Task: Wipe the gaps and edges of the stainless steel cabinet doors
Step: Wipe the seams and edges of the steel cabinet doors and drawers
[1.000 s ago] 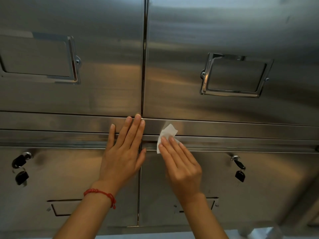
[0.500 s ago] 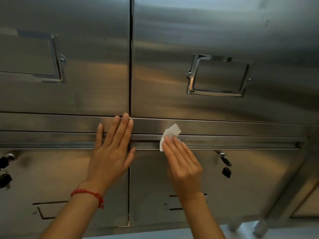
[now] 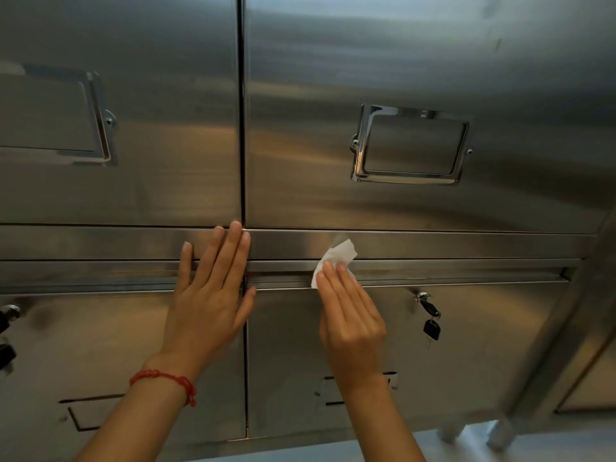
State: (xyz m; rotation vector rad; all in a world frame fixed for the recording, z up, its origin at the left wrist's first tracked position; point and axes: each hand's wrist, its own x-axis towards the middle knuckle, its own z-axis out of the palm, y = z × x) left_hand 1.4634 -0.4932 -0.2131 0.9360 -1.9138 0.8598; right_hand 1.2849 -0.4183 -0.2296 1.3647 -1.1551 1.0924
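A stainless steel cabinet fills the view, with two upper doors split by a dark vertical gap and two lower doors under a horizontal rail. My left hand lies flat with straight fingers on the lower left door and the rail, fingertips at the middle gap. My right hand presses a crumpled white wipe with straight fingers against the groove along the top edge of the lower right door.
Chrome label frames sit on the upper doors, one at the right and one at the left. A black key hangs in the lower right door's lock; another lock shows at the far left. The cabinet's right corner post slants down.
My right hand and the wipe have slid to the right along the groove, away from the middle gap. The left hand stays flat at the gap. The camera view has shifted right.
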